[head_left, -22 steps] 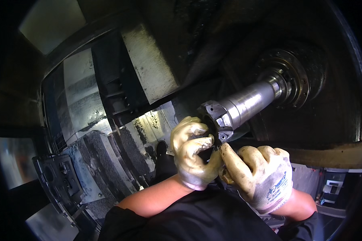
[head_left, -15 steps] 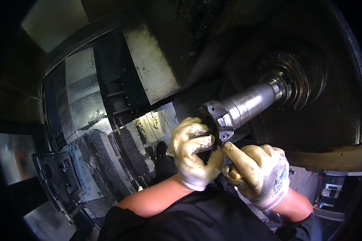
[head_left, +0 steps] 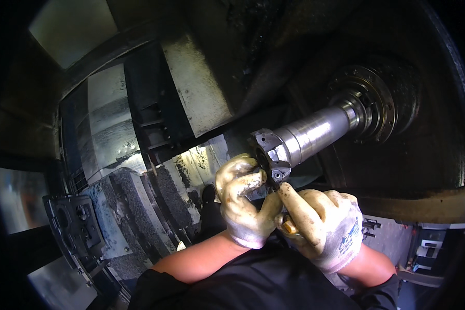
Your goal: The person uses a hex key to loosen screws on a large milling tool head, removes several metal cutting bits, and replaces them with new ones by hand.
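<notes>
A face milling cutter (head_left: 277, 155) with several pockets around its rim sits on the end of a shiny steel tool holder (head_left: 318, 129). My gloved left hand (head_left: 245, 204) is curled at the cutter's front face, its fingertips against the dark edge. The thumb presses toward a slim dark piece (head_left: 272, 182) whose kind is unclear. My gloved right hand (head_left: 323, 222) points its index finger at the cutter's lower edge, touching or nearly touching it. Its other fingers are folded around a small gold-coloured piece (head_left: 290, 227), mostly hidden. Both gloves are stained.
The holder runs up to a round spindle flange (head_left: 382, 106) at the right, set in a dark wall. Scratched metal covers (head_left: 108, 124) and a chip-strewn ledge (head_left: 121, 206) lie on the left. A black hinged panel (head_left: 77, 225) stands at the lower left.
The cutter and both hands appear slightly further left in the picture. The right index finger stays at the cutter's lower edge, and the left hand's curled pose is nearly unchanged.
</notes>
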`<state>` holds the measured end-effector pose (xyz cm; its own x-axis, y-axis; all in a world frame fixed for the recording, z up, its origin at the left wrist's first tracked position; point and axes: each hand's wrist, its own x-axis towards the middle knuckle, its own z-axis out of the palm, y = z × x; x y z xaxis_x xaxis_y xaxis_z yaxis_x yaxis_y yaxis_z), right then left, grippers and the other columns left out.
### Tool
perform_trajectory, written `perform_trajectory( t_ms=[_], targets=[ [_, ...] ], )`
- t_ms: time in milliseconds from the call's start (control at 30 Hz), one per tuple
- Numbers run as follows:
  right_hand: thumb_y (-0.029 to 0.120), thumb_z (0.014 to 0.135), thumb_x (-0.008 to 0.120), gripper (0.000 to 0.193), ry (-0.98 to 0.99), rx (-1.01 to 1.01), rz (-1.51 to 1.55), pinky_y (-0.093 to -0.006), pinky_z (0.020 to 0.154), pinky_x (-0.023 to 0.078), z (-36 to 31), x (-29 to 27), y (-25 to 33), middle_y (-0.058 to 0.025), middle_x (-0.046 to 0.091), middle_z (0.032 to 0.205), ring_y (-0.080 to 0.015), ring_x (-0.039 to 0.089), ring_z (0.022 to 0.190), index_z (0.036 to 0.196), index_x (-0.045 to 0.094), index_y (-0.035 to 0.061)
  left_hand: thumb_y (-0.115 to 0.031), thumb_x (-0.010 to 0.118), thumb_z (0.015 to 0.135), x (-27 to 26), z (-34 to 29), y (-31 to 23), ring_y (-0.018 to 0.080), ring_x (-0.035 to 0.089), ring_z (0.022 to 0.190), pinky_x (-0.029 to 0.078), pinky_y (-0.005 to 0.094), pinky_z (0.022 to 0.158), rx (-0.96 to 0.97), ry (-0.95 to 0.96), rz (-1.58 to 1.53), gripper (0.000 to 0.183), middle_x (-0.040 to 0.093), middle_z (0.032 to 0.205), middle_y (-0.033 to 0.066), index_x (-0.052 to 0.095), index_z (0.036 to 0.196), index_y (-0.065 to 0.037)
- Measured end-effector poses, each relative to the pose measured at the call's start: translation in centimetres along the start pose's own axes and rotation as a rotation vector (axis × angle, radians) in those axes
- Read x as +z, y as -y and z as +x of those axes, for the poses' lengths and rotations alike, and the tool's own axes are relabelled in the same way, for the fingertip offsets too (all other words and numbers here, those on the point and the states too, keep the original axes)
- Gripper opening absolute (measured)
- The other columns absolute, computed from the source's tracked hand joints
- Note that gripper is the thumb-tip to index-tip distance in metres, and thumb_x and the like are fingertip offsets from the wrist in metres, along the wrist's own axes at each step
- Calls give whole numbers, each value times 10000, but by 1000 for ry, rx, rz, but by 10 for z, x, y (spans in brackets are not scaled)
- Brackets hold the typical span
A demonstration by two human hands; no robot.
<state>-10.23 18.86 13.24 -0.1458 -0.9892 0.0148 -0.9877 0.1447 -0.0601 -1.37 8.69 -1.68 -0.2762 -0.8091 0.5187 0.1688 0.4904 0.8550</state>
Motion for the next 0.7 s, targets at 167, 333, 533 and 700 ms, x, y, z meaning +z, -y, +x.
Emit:
perform_trajectory(
  t_ms=[167, 333, 533, 700],
  targets=[
    [324, 841, 792, 580, 10, -96, -34, -370, 616, 479, 8, -7, -3, -16, 680, 920, -186, 671, 693, 1370, 671, 121, -36, 837, 732, 0, -3, 7, 374, 643, 1155, 514, 485, 1029, 55, 1, 35, 453, 646, 1227, 184, 620, 1129, -73],
    [314, 858, 786, 575, 128, -37, 2, -415, 753, 504, 14, -24, -5, -52, 681, 1021, -229, 677, 881, 1378, 631, 122, -58, 863, 714, -4, 0, 11, 377, 665, 1115, 534, 493, 994, 110, 17, 57, 490, 670, 1189, 170, 624, 1142, -77],
    [223, 869, 776, 571, 168, -111, -58, -409, 659, 532, 12, -28, -8, -137, 719, 993, -288, 703, 732, 1369, 629, -9, -67, 875, 702, -5, 3, 9, 380, 680, 1087, 551, 496, 974, 133, 25, 99, 490, 689, 1160, 170, 646, 1134, -60],
    [154, 737, 801, 683, 122, -213, -84, -409, 651, 571, 25, -37, -19, -183, 752, 1079, -303, 752, 747, 1367, 618, -36, -74, 872, 701, -4, 5, 1, 379, 682, 1089, 555, 491, 972, 138, -11, 143, 449, 693, 1166, 169, 676, 1104, -44]
  ],
)
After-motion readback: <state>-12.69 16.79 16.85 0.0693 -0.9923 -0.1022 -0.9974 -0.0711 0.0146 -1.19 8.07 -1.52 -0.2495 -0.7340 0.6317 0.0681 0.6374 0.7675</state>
